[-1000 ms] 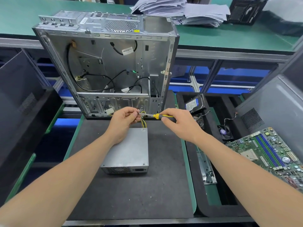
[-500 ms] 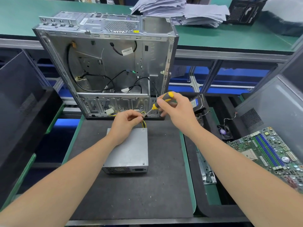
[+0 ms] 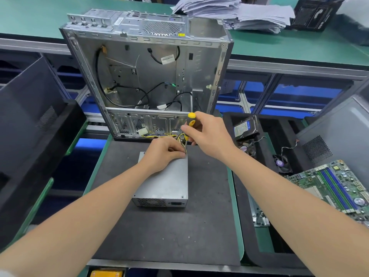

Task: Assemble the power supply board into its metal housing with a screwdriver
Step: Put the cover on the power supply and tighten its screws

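On the dark mat (image 3: 159, 236), head view: grips the screwdriver (image 3: 190, 124) near upright in the right hand (image 3: 207, 134), fingers wrapped round its yellow-and-black handle, shaft pointing down at the far right corner of the power supply housing (image 3: 165, 180). Steadies the shaft's lower end with the left hand (image 3: 163, 152), fingertips curled and pinched there, wrist resting on the lid; cannot tell whether a screw sits under them. Lies flat mid-mat, that grey box, lid on, board hidden inside. Seems well along, then: board boxed, cover seated, fastening under way at this corner; cannot tell how many screws are in, so likely the other corners left to check. Crowding the work: yellow wires (image 3: 180, 136) bunched just beside the shaft, running toward the foot of the open computer case (image 3: 151, 66) standing behind, and the left hand itself hiding the screw point. Off to the right, well apart: hard drive (image 3: 245, 126), small fan (image 3: 279, 162), green motherboard (image 3: 335, 186). Beyond the case, stacked papers (image 3: 239, 13); at left, a dark side panel (image 3: 30, 116).
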`<state>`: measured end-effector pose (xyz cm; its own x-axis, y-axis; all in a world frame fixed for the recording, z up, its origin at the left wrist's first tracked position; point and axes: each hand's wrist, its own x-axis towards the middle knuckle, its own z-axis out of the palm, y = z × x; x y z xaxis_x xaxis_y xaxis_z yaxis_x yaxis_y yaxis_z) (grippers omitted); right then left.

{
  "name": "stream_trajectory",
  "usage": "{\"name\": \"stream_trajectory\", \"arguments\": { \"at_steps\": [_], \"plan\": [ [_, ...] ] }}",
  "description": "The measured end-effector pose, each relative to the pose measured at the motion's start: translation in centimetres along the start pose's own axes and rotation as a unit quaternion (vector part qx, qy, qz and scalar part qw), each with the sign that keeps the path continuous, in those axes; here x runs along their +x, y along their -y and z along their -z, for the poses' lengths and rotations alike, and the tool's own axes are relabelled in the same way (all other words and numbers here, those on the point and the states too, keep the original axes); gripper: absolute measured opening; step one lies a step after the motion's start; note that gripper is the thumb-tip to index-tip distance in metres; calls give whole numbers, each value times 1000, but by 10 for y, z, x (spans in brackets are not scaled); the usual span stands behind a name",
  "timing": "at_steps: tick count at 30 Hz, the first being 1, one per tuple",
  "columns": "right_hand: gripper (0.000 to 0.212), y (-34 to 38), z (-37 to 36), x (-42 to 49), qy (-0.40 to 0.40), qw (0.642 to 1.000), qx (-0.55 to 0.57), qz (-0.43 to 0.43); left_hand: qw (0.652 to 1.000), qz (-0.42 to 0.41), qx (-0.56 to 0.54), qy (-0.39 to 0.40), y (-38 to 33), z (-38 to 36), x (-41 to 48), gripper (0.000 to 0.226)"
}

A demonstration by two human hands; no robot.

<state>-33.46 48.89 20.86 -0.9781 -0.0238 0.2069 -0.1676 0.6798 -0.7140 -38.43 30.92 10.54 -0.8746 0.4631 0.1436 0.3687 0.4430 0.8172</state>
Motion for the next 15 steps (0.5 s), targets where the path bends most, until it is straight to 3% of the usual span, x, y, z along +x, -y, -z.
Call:
{"name": "stream_trajectory", "arguments": {
  "at_steps": [15],
  "plan": [
    [19, 5, 1, 1, 27, 999, -20, -7, 999, -22, 46, 11, 2, 7, -1, 10]
  ]
}}
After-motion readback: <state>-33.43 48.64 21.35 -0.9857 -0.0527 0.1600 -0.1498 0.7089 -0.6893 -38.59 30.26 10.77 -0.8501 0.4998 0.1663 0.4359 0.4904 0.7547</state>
